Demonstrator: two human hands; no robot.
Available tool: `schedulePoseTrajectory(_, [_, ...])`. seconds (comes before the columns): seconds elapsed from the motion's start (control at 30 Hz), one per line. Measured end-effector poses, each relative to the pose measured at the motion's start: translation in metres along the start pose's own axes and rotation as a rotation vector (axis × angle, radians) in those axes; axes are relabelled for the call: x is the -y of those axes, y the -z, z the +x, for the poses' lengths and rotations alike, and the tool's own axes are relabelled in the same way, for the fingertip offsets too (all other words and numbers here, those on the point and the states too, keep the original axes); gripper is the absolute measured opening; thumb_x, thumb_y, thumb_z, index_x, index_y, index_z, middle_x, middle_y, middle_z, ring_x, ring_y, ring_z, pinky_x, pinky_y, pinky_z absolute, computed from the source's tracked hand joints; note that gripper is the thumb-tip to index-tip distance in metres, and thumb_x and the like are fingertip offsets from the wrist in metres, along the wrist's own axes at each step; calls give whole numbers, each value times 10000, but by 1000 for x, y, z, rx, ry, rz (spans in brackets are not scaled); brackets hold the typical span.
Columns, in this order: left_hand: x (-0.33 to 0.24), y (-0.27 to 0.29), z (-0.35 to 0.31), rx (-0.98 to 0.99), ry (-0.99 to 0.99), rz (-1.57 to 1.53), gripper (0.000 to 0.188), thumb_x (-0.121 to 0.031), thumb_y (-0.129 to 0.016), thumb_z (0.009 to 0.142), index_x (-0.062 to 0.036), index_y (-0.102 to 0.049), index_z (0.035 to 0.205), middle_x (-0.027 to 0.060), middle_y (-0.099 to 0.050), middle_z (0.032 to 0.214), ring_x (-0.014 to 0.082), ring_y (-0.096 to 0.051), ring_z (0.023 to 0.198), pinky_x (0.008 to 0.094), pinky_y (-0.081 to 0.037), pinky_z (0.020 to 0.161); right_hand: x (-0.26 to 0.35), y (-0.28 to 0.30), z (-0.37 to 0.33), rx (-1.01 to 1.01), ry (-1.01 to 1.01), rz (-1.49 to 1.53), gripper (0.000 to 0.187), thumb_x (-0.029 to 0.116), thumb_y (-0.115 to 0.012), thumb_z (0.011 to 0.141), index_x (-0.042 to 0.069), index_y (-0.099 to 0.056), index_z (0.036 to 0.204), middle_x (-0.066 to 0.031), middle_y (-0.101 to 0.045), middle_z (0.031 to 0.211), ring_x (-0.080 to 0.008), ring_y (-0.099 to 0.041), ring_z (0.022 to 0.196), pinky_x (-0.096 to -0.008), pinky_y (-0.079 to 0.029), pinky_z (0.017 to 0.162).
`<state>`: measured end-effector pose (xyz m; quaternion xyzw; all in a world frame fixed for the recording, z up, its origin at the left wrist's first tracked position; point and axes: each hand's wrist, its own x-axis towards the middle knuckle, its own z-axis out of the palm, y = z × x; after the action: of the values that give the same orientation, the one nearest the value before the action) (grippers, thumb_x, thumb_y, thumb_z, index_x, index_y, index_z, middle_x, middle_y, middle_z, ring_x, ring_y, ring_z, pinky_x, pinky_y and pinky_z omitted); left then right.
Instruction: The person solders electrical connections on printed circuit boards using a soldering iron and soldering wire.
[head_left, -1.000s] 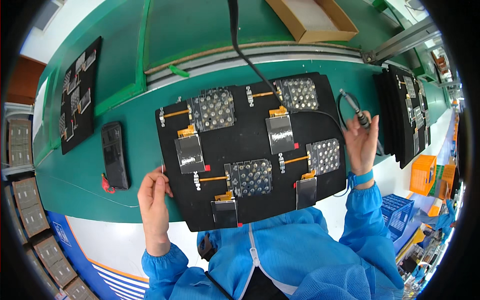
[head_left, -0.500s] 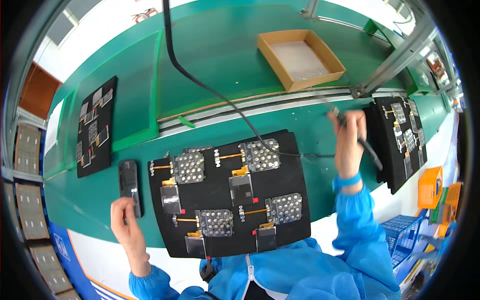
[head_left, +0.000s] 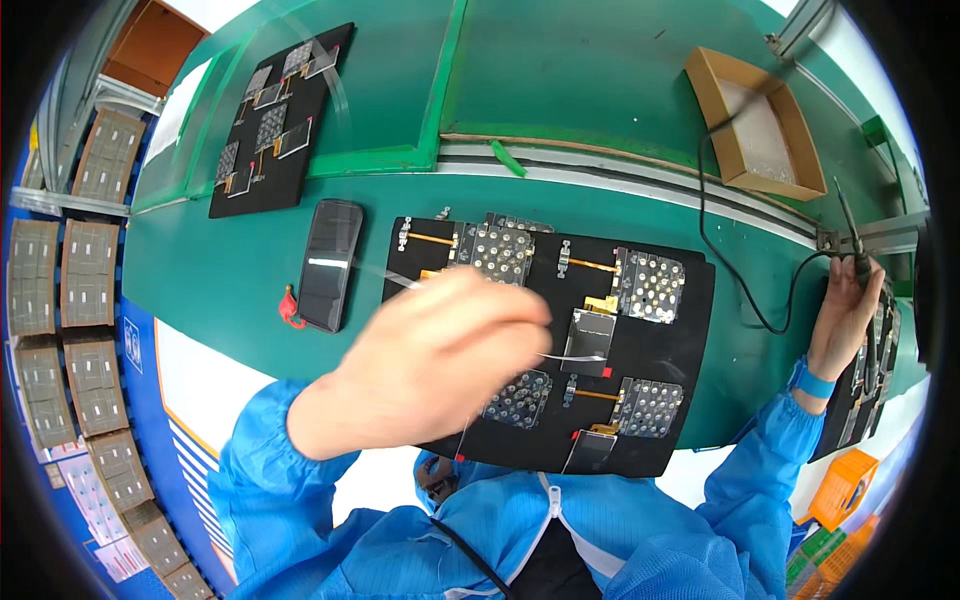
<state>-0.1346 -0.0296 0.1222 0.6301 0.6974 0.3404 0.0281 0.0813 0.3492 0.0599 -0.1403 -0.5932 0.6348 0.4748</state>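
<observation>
My left hand (head_left: 420, 360), slightly blurred, is over the left half of a black mat (head_left: 645, 350). Its fingers pinch a thin silvery strand that looks like solder wire (head_left: 578, 357), which sticks out past the fingertips and behind the hand. Several keypad circuit boards (head_left: 652, 285) lie on the mat, joined by orange flex strips to small dark screens (head_left: 590, 335). The hand hides part of the left-hand ones. At the far right, my right hand (head_left: 845, 318) grips a soldering iron (head_left: 861, 262), tip upward, with its black cable trailing left.
A dark phone (head_left: 331, 262) with a red tag (head_left: 289, 306) lies left of the mat. Another loaded black mat (head_left: 290, 130) is at the back left, and stacked mats (head_left: 850, 405) sit under my right hand. A cardboard tray (head_left: 755, 125) stands behind the metal rail (head_left: 620, 195).
My left hand has gone from beside the phone to above the mat, now with the strand showing. The soldering iron has moved right and its tip points up. The whole view has shifted.
</observation>
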Motion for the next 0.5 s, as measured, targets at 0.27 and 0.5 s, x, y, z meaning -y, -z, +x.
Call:
schedulePoseTrajectory(0.27, [63, -61, 97, -68, -236, -53, 107, -89, -514, 843, 13, -500, 869, 171, -519, 1200, 367, -541, 986, 400, -477, 794, -2, -82, -58, 242, -135, 42, 247, 289, -502, 863, 67, -416, 800, -51, -435, 719, -127, -442, 601, -249, -379, 558])
schedulePoseTrajectory(0.5, [88, -50, 106, -64, -27, 39, 40, -22, -545, 811, 3, -521, 831, 140, -583, 997, 309, -554, 765, 339, -447, 637, -32, -116, -72, 252, -536, 41, 234, 238, -514, 850, 46, -421, 755, -55, -444, 724, -104, -423, 529, -213, -349, 448])
